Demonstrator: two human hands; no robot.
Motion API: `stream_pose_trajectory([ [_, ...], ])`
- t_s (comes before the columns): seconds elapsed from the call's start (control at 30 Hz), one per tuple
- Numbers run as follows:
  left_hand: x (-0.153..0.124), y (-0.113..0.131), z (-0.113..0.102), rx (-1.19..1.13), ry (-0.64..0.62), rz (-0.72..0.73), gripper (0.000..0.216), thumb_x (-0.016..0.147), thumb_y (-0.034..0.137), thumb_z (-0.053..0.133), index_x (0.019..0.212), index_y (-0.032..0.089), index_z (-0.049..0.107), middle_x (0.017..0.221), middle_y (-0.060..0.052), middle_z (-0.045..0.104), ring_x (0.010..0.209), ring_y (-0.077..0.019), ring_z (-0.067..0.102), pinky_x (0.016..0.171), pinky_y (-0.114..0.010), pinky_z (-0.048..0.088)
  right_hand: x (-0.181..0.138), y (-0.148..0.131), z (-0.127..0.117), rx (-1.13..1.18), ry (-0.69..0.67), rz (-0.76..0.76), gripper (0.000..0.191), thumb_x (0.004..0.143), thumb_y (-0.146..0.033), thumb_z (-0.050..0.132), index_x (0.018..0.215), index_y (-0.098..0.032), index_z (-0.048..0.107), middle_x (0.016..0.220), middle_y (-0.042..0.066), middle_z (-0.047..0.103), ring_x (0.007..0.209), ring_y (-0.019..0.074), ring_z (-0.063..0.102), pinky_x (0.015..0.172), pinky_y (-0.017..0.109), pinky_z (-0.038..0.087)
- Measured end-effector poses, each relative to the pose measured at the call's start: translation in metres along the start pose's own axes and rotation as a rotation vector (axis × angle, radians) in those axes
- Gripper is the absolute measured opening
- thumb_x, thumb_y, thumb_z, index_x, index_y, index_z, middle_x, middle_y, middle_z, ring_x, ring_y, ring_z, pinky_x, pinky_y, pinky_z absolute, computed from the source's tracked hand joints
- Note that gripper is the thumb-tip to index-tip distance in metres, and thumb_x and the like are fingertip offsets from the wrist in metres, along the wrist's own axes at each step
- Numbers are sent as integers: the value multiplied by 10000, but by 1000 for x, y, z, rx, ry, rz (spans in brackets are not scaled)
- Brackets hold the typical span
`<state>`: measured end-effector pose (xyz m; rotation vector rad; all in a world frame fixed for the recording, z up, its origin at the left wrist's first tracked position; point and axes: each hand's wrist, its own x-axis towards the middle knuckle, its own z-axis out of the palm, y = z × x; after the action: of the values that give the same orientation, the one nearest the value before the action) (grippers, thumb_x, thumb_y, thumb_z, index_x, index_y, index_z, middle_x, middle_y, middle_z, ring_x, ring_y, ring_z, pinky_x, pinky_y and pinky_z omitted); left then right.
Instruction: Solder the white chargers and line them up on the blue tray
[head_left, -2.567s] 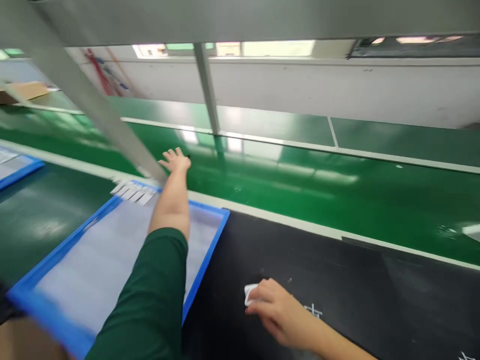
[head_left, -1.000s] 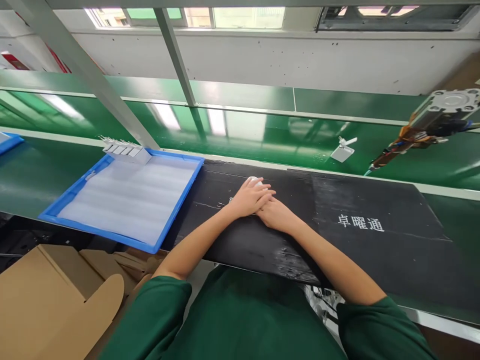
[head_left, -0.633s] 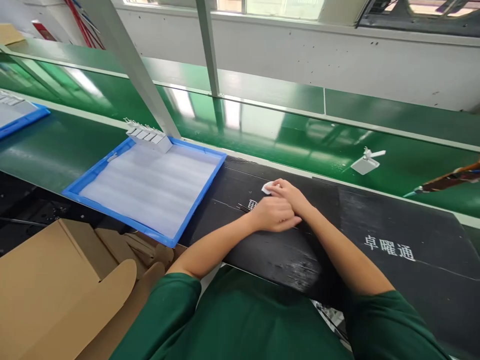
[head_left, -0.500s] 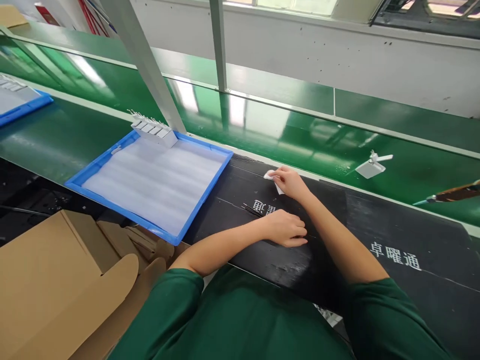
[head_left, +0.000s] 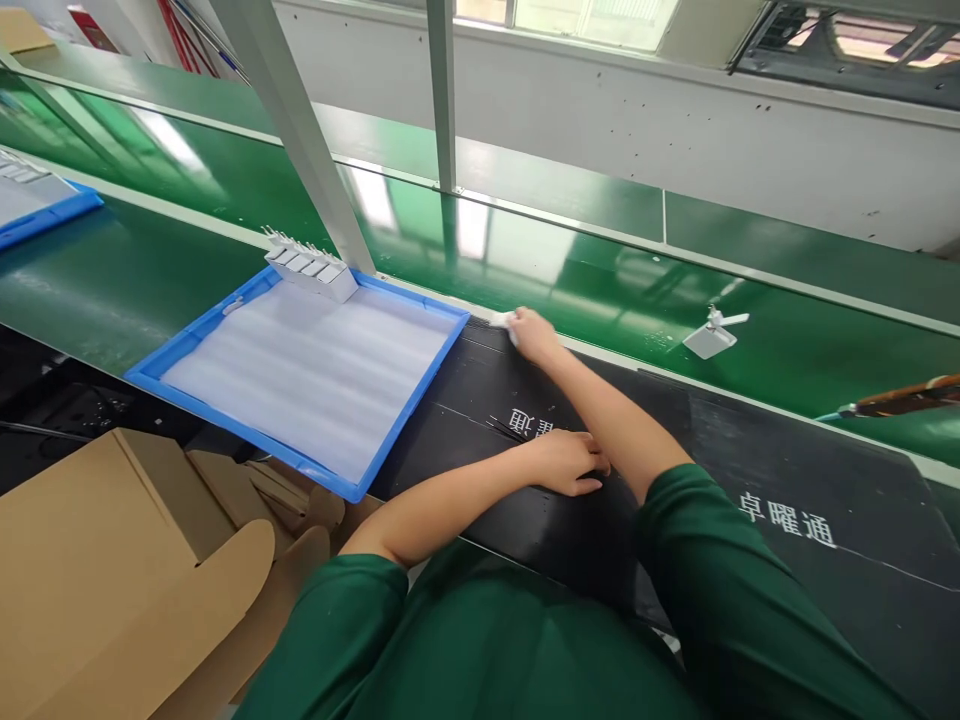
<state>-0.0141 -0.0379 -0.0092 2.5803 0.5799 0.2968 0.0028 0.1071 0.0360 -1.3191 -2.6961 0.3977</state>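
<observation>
My left hand (head_left: 568, 462) is low over the black mat (head_left: 750, 440), its fingers curled. A thin dark pair of tweezers (head_left: 508, 430) sticks out from under its far side, tips to the left; the rest is hidden in the palm. My right hand (head_left: 532, 336) reaches to the mat's far edge, near the blue tray's right corner. Its fingers are closed on a small white piece (head_left: 501, 320) that looks like tissue or cloth, mostly covered and blurred. The blue tray (head_left: 409, 420), lined with white foam, lies to the left.
A row of white adapters (head_left: 311, 272) stands at the tray's back edge. Another white adapter (head_left: 710, 340) lies on the green belt (head_left: 600, 290). An orange-brown tool (head_left: 900, 398) juts in from the right. A second tray (head_left: 52, 215) and cardboard boxes (head_left: 82, 570) are at left.
My right hand has moved left and away from me with the white piece, toward the tray corner. My left hand has hardly moved. On the belt, the lone adapter appears farther left.
</observation>
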Motion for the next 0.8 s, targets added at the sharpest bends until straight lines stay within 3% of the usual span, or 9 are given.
stream_pose_trajectory([
  [0.1,1,2,-1,36,28,4,239,936,296,552,1084,174,695,1115,-97,684,1004,-224,655,836,-320,534,-23,50,-22,-16,125,173,388,868,-19,419,1143,-64,688,1082,202,657,943,258,661,868,389,529],
  [0.17,1,3,-2,56,38,-3,236,949,288,533,1082,173,691,1096,-85,685,986,-205,657,839,-302,526,-59,68,-25,17,162,171,398,898,-85,427,1213,-113,669,1114,165,657,911,226,665,862,372,544],
  [0.27,0,3,-2,80,58,-11,237,961,285,512,1063,169,691,1063,-73,693,974,-199,660,834,-297,518,-124,79,-15,185,117,-46,358,912,-181,466,1184,-209,697,1063,94,682,849,176,671,827,332,570],
  [0.33,-1,1,-3,86,90,-12,235,967,268,492,1001,162,698,987,-70,703,953,-202,661,851,-309,512,-165,80,-5,267,61,-147,335,914,-213,480,1152,-243,714,1077,86,687,941,190,678,875,354,573],
  [0.43,-3,-5,-6,92,145,-30,259,977,254,463,913,155,693,913,-72,707,920,-197,658,874,-324,510,-211,82,6,350,98,-87,349,935,-283,498,1244,-271,659,1231,94,649,1129,222,642,982,414,547],
  [0.57,0,1,-11,51,154,-88,241,979,264,482,932,162,695,939,-61,714,921,-184,661,891,-315,510,-246,92,11,424,248,96,420,939,-325,505,1352,-276,563,1373,108,565,1228,242,598,1013,447,542],
  [0.67,14,39,-17,-7,64,-51,215,971,280,514,1006,186,703,994,-47,725,969,-190,667,896,-305,512,-258,102,14,440,289,133,368,923,-322,524,1268,-250,628,1305,106,621,1219,246,609,1074,476,499],
  [0.8,45,139,-24,-189,-163,342,329,976,447,506,1219,286,660,1142,0,725,1074,-163,658,867,-225,518,-257,108,18,480,321,148,322,890,-253,536,1180,-219,671,1234,105,675,1121,236,664,1016,466,539],
])
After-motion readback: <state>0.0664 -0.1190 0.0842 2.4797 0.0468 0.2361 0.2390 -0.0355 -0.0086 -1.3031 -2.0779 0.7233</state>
